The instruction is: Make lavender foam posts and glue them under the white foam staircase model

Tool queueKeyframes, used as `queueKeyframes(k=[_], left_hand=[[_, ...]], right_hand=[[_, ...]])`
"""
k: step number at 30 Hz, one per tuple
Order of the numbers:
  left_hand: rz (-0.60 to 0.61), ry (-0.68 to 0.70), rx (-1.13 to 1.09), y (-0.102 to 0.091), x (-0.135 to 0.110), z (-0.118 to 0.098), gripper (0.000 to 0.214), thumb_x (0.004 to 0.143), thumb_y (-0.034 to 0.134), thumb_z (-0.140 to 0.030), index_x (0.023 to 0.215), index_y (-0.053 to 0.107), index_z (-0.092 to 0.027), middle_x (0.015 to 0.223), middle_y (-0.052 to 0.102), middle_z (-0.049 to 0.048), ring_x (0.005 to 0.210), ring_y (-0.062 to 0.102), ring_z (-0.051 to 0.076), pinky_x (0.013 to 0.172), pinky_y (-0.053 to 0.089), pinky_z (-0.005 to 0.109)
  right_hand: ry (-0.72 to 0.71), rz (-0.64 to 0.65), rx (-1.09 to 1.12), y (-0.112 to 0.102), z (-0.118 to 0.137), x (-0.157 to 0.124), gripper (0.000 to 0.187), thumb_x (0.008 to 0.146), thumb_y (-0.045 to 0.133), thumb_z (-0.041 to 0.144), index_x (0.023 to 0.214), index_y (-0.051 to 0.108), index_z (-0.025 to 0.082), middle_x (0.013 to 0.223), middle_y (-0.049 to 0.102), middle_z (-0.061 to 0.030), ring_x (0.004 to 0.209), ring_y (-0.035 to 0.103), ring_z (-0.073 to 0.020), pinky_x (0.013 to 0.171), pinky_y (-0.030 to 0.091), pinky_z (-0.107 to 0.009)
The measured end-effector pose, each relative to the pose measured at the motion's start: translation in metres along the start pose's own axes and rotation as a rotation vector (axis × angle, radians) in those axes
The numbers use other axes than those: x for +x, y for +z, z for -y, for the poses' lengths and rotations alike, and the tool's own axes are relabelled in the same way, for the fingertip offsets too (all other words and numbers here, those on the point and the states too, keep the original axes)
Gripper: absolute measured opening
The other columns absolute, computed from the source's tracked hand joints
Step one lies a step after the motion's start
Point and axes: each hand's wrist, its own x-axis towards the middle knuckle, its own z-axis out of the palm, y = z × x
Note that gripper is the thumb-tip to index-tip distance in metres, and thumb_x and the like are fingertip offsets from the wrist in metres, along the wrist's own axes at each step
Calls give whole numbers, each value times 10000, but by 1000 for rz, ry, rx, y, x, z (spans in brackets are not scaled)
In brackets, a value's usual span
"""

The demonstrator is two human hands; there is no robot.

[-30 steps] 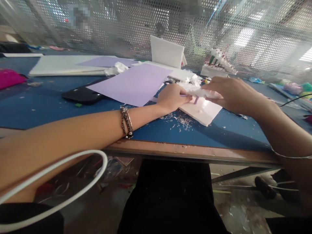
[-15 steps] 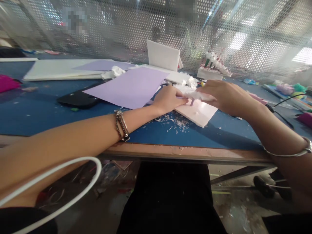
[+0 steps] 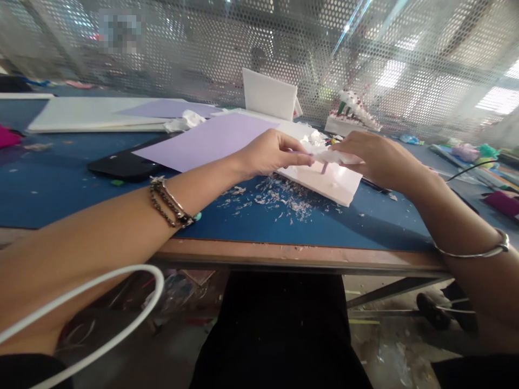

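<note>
A person's left hand point(image 3: 271, 153) and right hand point(image 3: 375, 156) meet over a blue work surface point(image 3: 60, 194), both closed on a white crumpled piece point(image 3: 337, 157) held just above it. The left hand's thumb and fingers pinch the piece's left end and the right hand's fingers are curled around its right end. A short purple strip point(image 3: 324, 168) hangs from the underside of the piece between the two hands. What the piece is made of cannot be told. Directly below lies a white foam board point(image 3: 330, 186), flat on the surface, with a scatter of white shavings point(image 3: 275, 197) on its near left side. A beaded bracelet point(image 3: 170, 204) circles the left wrist and a thin metal bangle point(image 3: 474, 252) the right. To the left of the hands a lilac paper sheet point(image 3: 206, 140) lies partly over a black phone point(image 3: 121, 165). Farther back are a crumpled white wad point(image 3: 183, 121), a large white board point(image 3: 89, 114) with a second lilac sheet on it, and an upright white foam panel point(image 3: 268, 95). A white decorated model point(image 3: 353, 113) stands at the far right of the panel, before a perforated metal screen point(image 3: 203, 48) that closes off the far edge. Colourful scraps point(image 3: 472, 152) lie at far right, and a white cable point(image 3: 105, 300) loops at near left below the surface.
</note>
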Motion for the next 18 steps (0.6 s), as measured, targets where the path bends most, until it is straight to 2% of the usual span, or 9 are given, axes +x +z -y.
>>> queueKeyframes(k=[2,4,6,7,9,10,13,18], left_hand=[[-10,-9,-61,1,-1,-3,291,691,648,-428,800,713,-167,671,622,22,673,539,115,589,365,240],[-19,-22,-99,5,-3,-7,279,707,640,-425,808,713,-174,681,622,25,680,537,114,583,367,239],[-26,-34,-115,9,-5,-12,283,725,628,-434,815,712,-179,688,625,30,683,535,115,582,374,242],[-31,-37,-117,11,-6,-15,287,734,620,-439,820,712,-181,689,626,32,684,534,116,584,379,246],[-44,-41,-117,14,-8,-18,293,750,607,-444,833,710,-183,676,621,33,681,532,115,586,384,252],[-47,-40,-121,15,-9,-19,292,757,601,-444,838,709,-185,665,616,31,679,530,114,587,384,254],[-25,-22,-158,17,-10,-20,281,773,587,-441,841,709,-197,644,601,23,667,522,109,586,380,260],[-58,11,-181,17,-9,-18,262,788,574,-422,831,705,-199,645,576,16,650,513,104,589,381,264]], right_hand=[[-41,-2,-2,1,-5,-1,295,855,456,297,1118,576,237,1026,598,-69,950,550,-198,823,440,-362],[-104,-37,25,-1,-3,-2,423,803,541,352,1205,514,220,1113,561,-94,1039,518,-236,880,427,-415],[-147,-106,71,-5,7,-4,578,742,615,414,1257,459,203,1199,514,-118,1123,472,-266,928,405,-447],[-147,-145,102,-7,15,-4,584,738,624,425,1253,457,208,1216,509,-118,1135,468,-261,937,403,-442],[-118,-225,162,-10,30,-3,479,767,608,401,1191,500,207,1154,559,-103,1060,522,-219,908,432,-393],[-98,-270,185,-11,37,-3,400,779,602,383,1133,534,209,1057,605,-81,964,563,-195,867,454,-374],[-42,-331,256,-8,49,-1,230,807,572,356,988,590,214,884,649,-33,801,596,-154,788,482,-342],[-14,-364,395,-4,52,-3,260,808,576,363,1022,576,216,924,666,-39,807,619,-152,774,515,-326]])
